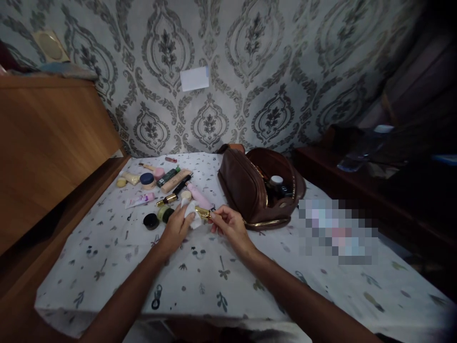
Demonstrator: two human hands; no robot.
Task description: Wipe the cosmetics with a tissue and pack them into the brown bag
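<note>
My left hand is closed on a crumpled white wipe, which rests against one end of a shiny gold cosmetic tube, likely a lipstick. The fingers of my right hand pinch the other end of that tube. Just beyond my hands lies a pink tube. Close to my left hand are a black round jar, a green-lidded jar partly behind my fingers, and a gold-and-black lipstick.
A brown leather bag stands unzipped right of my hands, with a white-capped bottle inside. More cosmetics lie at back left, including a beige tube and blue-lidded jar. A wooden cabinet borders the left; a clear bottle lies right.
</note>
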